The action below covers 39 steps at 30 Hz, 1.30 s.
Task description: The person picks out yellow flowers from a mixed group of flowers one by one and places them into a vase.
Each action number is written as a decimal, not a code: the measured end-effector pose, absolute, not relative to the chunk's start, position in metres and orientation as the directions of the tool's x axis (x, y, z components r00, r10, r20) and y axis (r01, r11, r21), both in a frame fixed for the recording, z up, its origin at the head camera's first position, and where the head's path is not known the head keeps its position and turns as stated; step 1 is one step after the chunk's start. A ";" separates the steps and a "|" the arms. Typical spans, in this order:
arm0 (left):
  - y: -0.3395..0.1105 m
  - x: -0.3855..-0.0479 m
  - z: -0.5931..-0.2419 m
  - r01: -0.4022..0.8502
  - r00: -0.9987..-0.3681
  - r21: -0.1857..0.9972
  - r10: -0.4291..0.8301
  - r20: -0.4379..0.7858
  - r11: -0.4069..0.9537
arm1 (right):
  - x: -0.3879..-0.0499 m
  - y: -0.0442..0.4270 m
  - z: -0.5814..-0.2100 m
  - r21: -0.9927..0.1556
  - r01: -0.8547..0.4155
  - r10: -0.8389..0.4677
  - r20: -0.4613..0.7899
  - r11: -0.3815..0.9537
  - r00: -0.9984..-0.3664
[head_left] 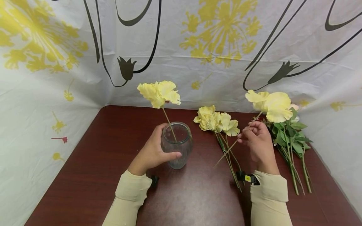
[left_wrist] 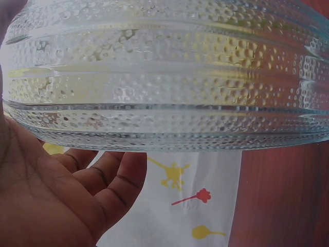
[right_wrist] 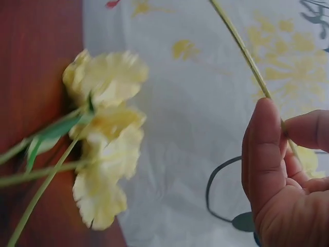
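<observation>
A ribbed, dimpled glass vase (head_left: 177, 153) stands upright on the table, one yellow flower (head_left: 159, 93) leaning left out of its mouth. My left hand (head_left: 152, 150) holds the vase from its left side, thumb across the front and fingers toward the back; in the left wrist view the dimpled glass (left_wrist: 169, 77) fills the upper part above the fingers. Pinched by its stem between thumb and fingers of my right hand (head_left: 258, 144) is another yellow flower (head_left: 271, 105), held above the table with its bloom up and stem slanting down left. The right wrist view shows this stem (right_wrist: 241, 49) between the fingertips.
Several yellow flowers (head_left: 216, 121) lie on the dark red table (head_left: 99, 175) between the vase and my right hand. Leafy green stems (head_left: 292, 141) lie at the far right. A patterned white cloth (head_left: 175, 47) hangs behind and along both sides.
</observation>
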State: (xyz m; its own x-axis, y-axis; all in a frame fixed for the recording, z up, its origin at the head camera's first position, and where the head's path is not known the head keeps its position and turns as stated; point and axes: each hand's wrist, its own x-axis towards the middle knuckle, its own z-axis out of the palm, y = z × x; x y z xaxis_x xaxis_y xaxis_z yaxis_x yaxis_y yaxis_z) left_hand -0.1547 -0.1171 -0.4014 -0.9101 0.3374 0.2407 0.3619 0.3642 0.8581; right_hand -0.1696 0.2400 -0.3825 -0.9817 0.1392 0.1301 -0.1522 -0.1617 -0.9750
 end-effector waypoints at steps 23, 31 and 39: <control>-0.117 -0.155 -0.401 0.358 -0.911 0.861 0.338 0.237 0.361 | -0.143 0.207 -0.343 -0.788 -0.435 0.352 0.296 -0.435 -0.888; -0.118 -0.155 -0.402 0.369 -0.906 0.861 0.344 0.248 0.351 | -0.134 0.191 -0.336 -0.596 -0.582 0.420 0.403 -0.554 -0.813; -0.118 -0.156 -0.403 0.370 -0.906 0.862 0.341 0.252 0.346 | -0.131 0.176 -0.330 -0.321 -0.719 0.569 0.449 -0.617 -0.689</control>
